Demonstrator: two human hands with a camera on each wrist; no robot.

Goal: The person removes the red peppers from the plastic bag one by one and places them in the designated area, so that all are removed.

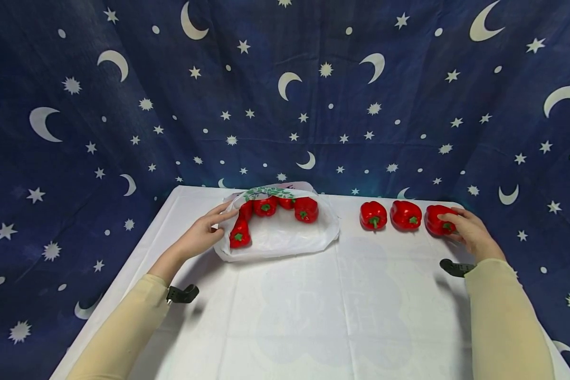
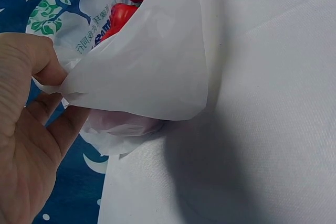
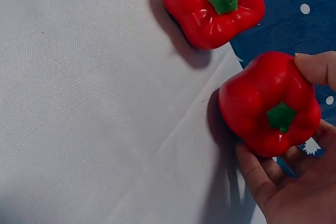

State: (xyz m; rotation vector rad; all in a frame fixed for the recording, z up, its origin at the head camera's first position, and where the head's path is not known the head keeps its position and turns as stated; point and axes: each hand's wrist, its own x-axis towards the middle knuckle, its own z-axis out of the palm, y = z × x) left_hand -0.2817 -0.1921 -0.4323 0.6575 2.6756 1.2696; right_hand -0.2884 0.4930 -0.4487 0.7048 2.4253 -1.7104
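Observation:
My left hand (image 1: 200, 235) pinches the left edge of a white plastic bag (image 1: 285, 243), which lies with its mouth facing me. In the left wrist view, thumb and fingers close on the thin film of the bag, and a printed tree shows on its far side. Several red bell peppers with green stems lie inside, one bell pepper (image 1: 239, 234) near the left edge. At the right, my right hand (image 1: 472, 232) holds the rightmost bell pepper (image 3: 268, 103) between thumb and fingers. Two more, a middle bell pepper (image 1: 406, 215) and a left bell pepper (image 1: 373, 216), stand beside it in a row.
A white cloth (image 1: 294, 316) covers the table. Its back edge runs just behind the bag and the peppers. A dark blue curtain (image 1: 266, 105) with moons and stars hangs behind and at both sides.

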